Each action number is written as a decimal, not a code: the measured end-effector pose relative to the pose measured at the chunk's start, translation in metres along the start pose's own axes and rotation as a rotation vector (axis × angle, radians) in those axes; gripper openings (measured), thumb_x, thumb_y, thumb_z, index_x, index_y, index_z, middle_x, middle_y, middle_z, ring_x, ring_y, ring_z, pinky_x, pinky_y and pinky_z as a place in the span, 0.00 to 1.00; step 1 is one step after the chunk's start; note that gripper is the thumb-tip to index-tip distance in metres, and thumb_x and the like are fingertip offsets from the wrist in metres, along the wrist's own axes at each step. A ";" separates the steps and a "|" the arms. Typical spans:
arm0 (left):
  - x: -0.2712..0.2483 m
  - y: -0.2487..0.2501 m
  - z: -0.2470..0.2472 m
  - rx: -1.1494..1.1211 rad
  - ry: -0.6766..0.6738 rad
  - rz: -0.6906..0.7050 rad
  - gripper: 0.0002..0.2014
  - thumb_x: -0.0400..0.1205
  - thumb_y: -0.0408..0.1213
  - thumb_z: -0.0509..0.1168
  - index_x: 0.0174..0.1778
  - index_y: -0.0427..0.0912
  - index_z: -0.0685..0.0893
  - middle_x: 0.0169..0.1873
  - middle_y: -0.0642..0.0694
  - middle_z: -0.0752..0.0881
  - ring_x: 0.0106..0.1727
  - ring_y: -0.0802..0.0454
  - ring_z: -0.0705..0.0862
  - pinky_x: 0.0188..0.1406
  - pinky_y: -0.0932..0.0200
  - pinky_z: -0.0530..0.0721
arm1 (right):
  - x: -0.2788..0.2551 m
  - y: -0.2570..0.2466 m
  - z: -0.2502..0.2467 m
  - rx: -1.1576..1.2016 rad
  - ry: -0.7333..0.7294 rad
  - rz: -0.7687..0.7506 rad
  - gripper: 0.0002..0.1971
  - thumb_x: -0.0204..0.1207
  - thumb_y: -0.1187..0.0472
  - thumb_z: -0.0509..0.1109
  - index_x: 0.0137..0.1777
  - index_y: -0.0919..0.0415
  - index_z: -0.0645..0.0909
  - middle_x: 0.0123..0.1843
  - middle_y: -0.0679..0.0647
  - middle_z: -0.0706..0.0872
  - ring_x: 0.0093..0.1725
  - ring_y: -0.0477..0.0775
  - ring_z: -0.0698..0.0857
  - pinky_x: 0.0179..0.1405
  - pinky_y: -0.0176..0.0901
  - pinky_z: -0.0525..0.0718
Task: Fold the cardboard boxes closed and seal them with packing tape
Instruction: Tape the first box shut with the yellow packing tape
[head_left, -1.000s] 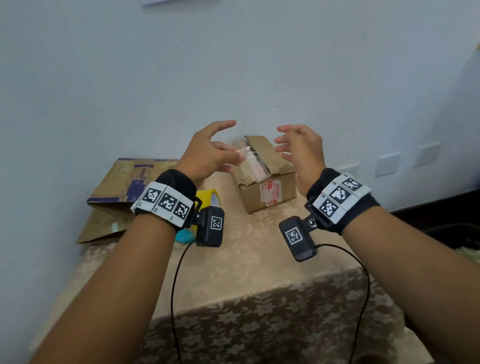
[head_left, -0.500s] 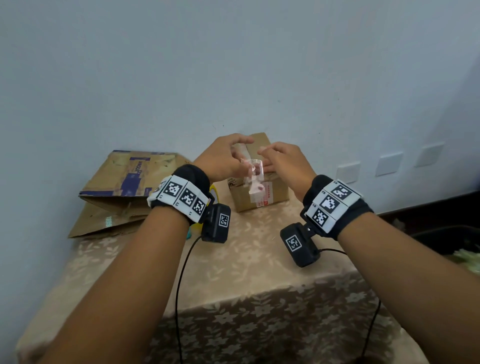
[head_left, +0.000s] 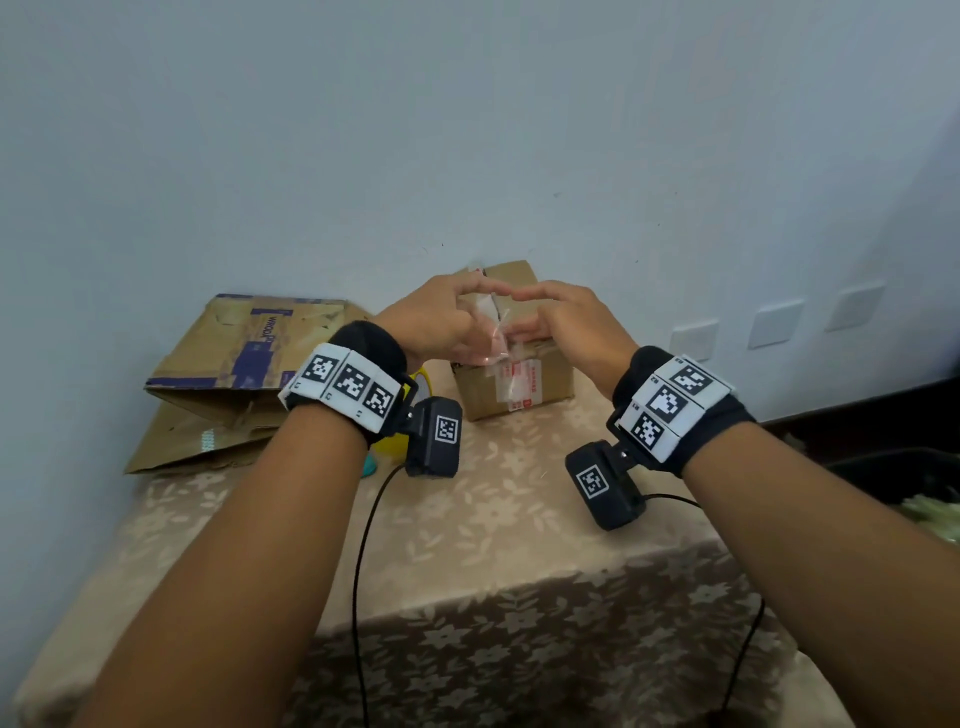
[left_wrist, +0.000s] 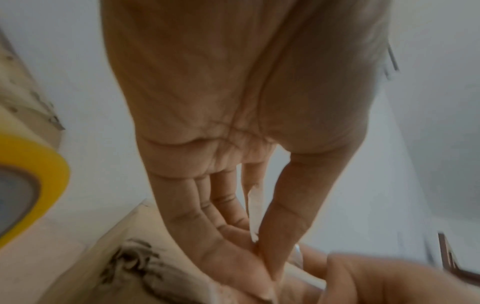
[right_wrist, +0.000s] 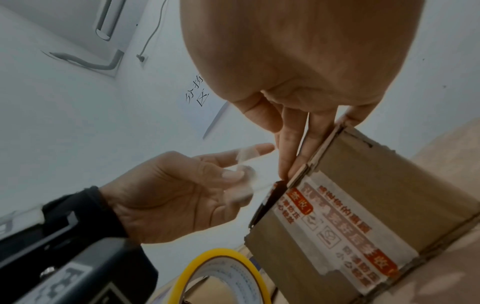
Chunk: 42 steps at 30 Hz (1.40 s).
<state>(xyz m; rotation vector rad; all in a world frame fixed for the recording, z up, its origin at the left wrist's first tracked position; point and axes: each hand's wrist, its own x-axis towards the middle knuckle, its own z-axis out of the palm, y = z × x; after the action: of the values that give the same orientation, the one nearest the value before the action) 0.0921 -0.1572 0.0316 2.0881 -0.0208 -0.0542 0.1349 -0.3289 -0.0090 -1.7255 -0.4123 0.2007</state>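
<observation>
A small cardboard box (head_left: 540, 389) with a red-and-white label stands on the table near the wall. My left hand (head_left: 480, 306) hovers over its top and pinches a crumpled strip of clear tape (head_left: 491, 340) between thumb and fingers; in the left wrist view the tape strip (left_wrist: 253, 214) runs up between them. My right hand (head_left: 524, 314) is at the box top beside it. In the right wrist view its straight fingers (right_wrist: 292, 156) press on the top flap edge of the box (right_wrist: 369, 205). The left hand (right_wrist: 187, 195) there has tape (right_wrist: 242, 181) stuck to its fingertips.
A yellow tape roll (head_left: 415, 382) stands behind my left wrist, left of the box; the roll (right_wrist: 221, 273) also shows in the right wrist view. A flattened large cardboard box (head_left: 244, 374) leans at the back left. The table (head_left: 488, 525) has a floral cloth; the wall is close behind.
Both hands came down from above the box onto its top. The raised flap with loose clear tape is now folded down, and the tape is bunched between my hands.
</observation>
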 end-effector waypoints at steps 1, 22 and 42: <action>-0.001 0.001 -0.002 -0.030 -0.009 -0.005 0.30 0.76 0.14 0.70 0.71 0.46 0.82 0.29 0.51 0.86 0.35 0.57 0.89 0.45 0.56 0.91 | -0.001 -0.001 0.000 -0.013 0.000 -0.002 0.26 0.83 0.72 0.53 0.76 0.56 0.79 0.54 0.59 0.94 0.52 0.49 0.93 0.42 0.34 0.89; -0.001 -0.012 -0.007 -0.216 0.038 -0.080 0.30 0.78 0.16 0.69 0.73 0.46 0.82 0.33 0.46 0.87 0.40 0.53 0.89 0.44 0.57 0.89 | 0.006 0.004 0.007 -0.186 -0.018 -0.038 0.26 0.84 0.66 0.60 0.82 0.50 0.75 0.73 0.51 0.86 0.77 0.50 0.79 0.75 0.47 0.77; 0.006 -0.015 0.007 -0.132 0.079 -0.057 0.38 0.74 0.15 0.74 0.79 0.45 0.75 0.29 0.50 0.89 0.40 0.51 0.92 0.49 0.51 0.93 | 0.001 -0.002 0.006 -0.160 -0.036 0.034 0.42 0.62 0.57 0.68 0.83 0.57 0.74 0.70 0.57 0.85 0.72 0.56 0.82 0.75 0.54 0.81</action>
<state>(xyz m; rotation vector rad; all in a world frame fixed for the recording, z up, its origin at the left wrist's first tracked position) 0.0974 -0.1567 0.0151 1.9577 0.0885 -0.0072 0.1336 -0.3227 -0.0085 -1.8890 -0.4356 0.2291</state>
